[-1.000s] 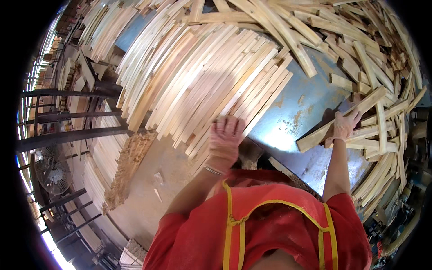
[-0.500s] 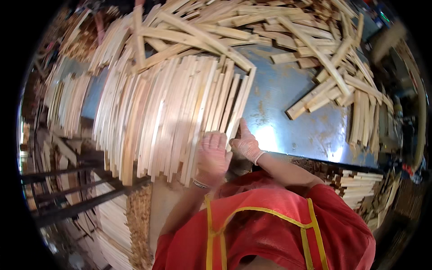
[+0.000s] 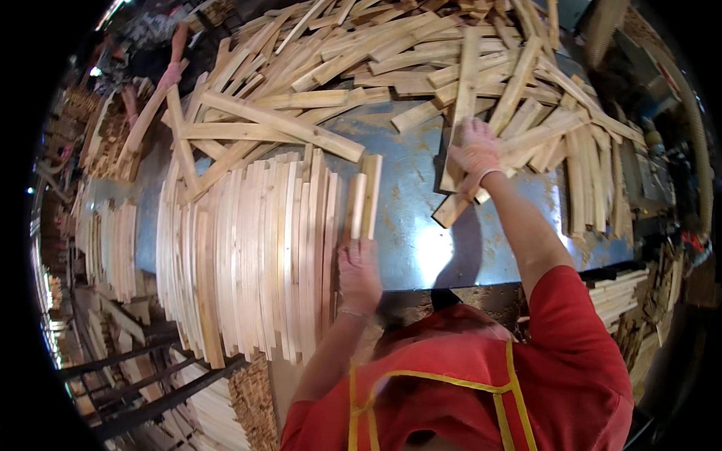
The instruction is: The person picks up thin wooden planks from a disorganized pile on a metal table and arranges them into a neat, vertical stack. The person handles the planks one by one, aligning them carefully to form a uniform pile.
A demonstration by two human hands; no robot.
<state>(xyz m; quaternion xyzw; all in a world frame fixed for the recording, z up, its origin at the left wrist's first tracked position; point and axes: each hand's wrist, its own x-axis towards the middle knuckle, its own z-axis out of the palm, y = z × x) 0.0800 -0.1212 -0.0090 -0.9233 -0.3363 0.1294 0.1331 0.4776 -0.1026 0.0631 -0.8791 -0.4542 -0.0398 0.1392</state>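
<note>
Wooden slats (image 3: 109, 255) first: small row, far left of my feed, 9 o'clock on the table (image 3: 406, 252). Another person's hand (image 3: 171, 75), 10 o'clock, at the end of a slat. Big row (image 3: 256, 263), 8 to 9 o'clock, slats side by side, near ends uneven. Right of it, a slight gap, then a slat pair (image 3: 371, 197) just above centre, 12 o'clock. Left hand (image 3: 359, 278) below, 6 o'clock, fingers at the pair's near ends; can't tell how tightly it closes. I'd push low and square so edges meet without tipping, and even the ends with the palm. Loose heap (image 3: 376, 46) sprawls 11 to 2 o'clock, slats crossing. Right hand (image 3: 477, 154), 2 o'clock, looks closed over a long slat (image 3: 468, 83); another slat's end (image 3: 451, 210) pokes out beneath. My call here: grip near the middle, lift clear of crossing slats rather than drag, turn it parallel to the row before lowering.
</note>
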